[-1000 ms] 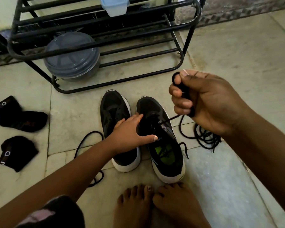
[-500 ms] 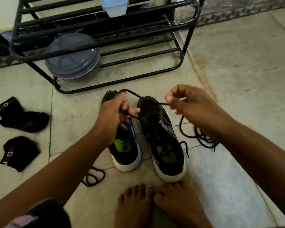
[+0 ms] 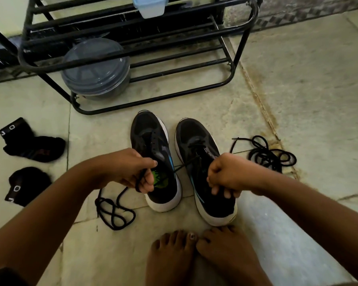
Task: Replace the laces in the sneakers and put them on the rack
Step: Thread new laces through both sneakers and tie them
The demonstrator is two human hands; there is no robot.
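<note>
Sneakers: two, black with white soles, side by side on the floor [image 3: 298, 100], toes toward the rack [image 3: 232, 79], just in front of its lowest bar. Left sneaker [image 3: 151, 141] without a lace in its eyelets; green insole visible. Right sneaker [image 3: 196, 141] partly laced at the toe end.

Lace [image 3: 184, 164]: black, stretched from the eyelets of the right sneaker to both hands.

Left hand [image 3: 130, 170]: above the heel end of the left sneaker, grip curled and pinching one end of the lace; remaining length hanging down to a loose tangle [image 3: 114, 211] on the floor, left of the left sneaker.

Right hand [image 3: 227, 174]: above the heel end of the right sneaker, grip curled tight around the other end of the lace.

Second lace [image 3: 269, 155]: black, coiled on the floor, right of the right sneaker, apart from it.

Two black socks [image 3: 33, 147] on the floor, well to the left. Grey lidded bowl [image 3: 95, 69] on the lowest shelf of the rack. Pale blue box [image 3: 149, 5] on an upper shelf. Bare feet [image 3: 205, 256] near the sneaker heels.
</note>
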